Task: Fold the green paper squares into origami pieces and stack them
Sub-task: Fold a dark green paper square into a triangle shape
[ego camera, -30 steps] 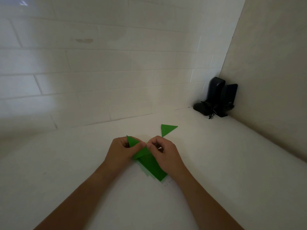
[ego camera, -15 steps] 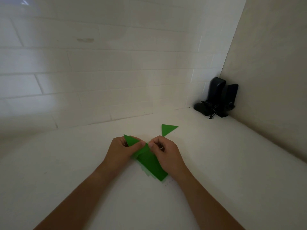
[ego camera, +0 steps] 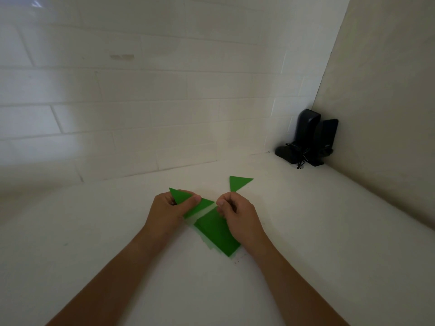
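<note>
Both hands work one green paper point(ego camera: 215, 231) lying on the white counter point(ego camera: 306, 243), near the front edge of the view. The left hand point(ego camera: 168, 208) pinches a folded flap between thumb and fingers and holds it raised off the sheet, probably to line up its edge before creasing. The right hand point(ego camera: 237, 217), fingers curled, presses down on the sheet's upper part, likely to keep it from sliding (whether it actually pinches the paper is hidden). A finished green triangle point(ego camera: 237, 182) lies just behind the right hand, apart from the sheet, apparently the start of the stack. Black speakers point(ego camera: 313, 140) stand in the far corner.
</note>
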Motion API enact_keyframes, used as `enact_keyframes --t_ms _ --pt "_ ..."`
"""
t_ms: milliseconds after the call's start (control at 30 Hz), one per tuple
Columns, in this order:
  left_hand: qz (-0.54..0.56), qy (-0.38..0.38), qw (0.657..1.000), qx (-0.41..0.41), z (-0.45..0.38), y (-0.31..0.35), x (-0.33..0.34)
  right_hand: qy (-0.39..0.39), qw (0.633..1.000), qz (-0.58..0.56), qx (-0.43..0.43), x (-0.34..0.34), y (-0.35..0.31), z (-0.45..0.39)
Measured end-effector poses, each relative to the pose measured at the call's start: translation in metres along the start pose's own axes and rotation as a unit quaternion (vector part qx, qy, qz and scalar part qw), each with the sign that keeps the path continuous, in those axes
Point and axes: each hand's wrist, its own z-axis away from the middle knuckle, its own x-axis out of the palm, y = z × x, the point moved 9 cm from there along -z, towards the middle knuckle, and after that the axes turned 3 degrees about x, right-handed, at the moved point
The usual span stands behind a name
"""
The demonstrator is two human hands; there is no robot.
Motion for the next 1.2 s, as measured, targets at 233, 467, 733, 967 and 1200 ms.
enact_keyframes --t_ms 233,467,733,967,1200 --pt "-0.013 -0.001 1.000 0.002 0.001 0.000 0.002 -0.011 1.000 -0.018 0.006 0.002 -0.003 0.001" --pt "-0.021 -0.006 1.000 0.002 0.001 -0.001 0.003 -0.023 0.999 0.027 -0.032 0.004 -0.008 0.002" --pt "-0.064 -0.042 0.997 0.017 0.004 0.001 0.013 -0.060 0.997 0.007 -0.053 0.013 -0.014 0.006" --pt "-0.063 -0.073 0.995 0.029 0.004 0.003 0.018 -0.050 0.997 0.001 -0.054 0.010 -0.013 0.005" --pt "-0.055 -0.041 0.997 0.028 0.002 0.002 0.011 -0.044 0.998 0.004 -0.048 0.010 -0.009 0.003"
